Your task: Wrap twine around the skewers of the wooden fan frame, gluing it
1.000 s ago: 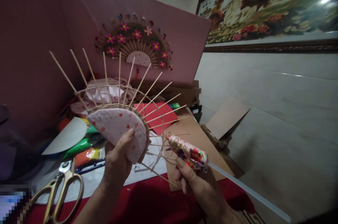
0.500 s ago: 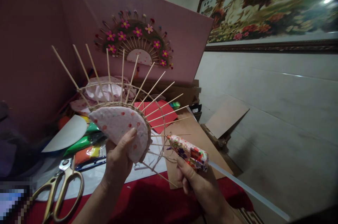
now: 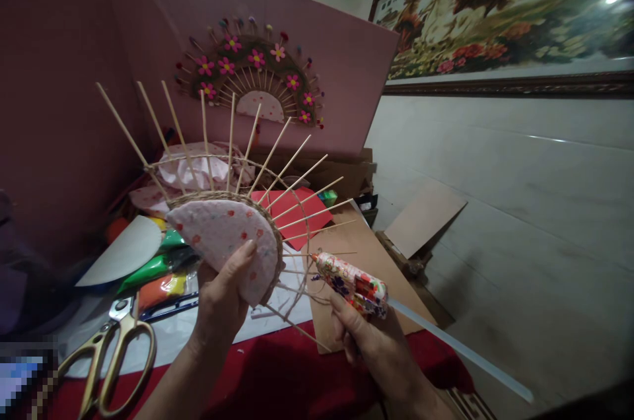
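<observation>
Barely any shift | centre: fan frame pinched by left fingers | glue gun gripped by right fingers, nozzle kept near twine, contact unclear | same spot presumably being worked

No readable text; small marks on framed picture illegible.

left grip: pinching, upright | right grip: curled, angled inward

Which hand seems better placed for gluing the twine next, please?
Probably the right hand: it holds the glue gun, whose nozzle points toward the twine, while the left hand supports the fabric-covered half-disc.
</observation>
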Tool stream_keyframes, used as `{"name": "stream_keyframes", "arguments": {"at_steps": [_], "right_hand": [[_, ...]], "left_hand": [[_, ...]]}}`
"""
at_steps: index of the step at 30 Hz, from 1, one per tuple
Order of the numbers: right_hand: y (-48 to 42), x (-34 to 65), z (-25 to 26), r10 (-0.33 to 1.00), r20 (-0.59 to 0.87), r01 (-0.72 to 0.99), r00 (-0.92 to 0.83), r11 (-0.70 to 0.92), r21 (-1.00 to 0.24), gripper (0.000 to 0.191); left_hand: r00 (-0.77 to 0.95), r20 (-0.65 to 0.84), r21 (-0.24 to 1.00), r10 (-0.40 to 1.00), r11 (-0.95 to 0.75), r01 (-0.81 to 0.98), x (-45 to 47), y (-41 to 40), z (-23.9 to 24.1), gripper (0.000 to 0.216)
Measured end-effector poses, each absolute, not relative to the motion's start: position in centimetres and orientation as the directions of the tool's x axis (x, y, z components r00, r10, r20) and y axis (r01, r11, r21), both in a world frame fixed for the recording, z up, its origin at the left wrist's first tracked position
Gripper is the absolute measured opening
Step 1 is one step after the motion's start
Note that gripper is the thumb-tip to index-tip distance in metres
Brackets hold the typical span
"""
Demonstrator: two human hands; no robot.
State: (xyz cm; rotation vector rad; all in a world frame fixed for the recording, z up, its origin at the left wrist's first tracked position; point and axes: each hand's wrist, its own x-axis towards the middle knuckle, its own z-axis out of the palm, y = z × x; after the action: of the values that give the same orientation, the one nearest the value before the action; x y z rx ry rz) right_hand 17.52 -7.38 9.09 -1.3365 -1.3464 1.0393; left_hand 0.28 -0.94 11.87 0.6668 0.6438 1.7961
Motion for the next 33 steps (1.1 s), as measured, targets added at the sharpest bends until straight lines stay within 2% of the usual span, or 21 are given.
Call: {"name": "stream_keyframes", "arguments": {"at_steps": [17, 33], "right_hand": [[-7.6, 17.5, 9.6, 0.998, 0.036, 0.194, 0.046, 0.026, -0.981, 0.047], [-7.7, 17.7, 9.6, 0.997, 0.029, 0.264, 0.066, 0.010, -0.964, 0.042]], "left_hand": [[-0.315, 0.092, 0.699, 0.944, -0.287, -0.655, 1.0, -1.6, 13.1, 0.036], [-0.332, 0.094, 0.709, 0.938, -0.297, -0.639, 1.2, -1.6, 13.2, 0.032]]}}
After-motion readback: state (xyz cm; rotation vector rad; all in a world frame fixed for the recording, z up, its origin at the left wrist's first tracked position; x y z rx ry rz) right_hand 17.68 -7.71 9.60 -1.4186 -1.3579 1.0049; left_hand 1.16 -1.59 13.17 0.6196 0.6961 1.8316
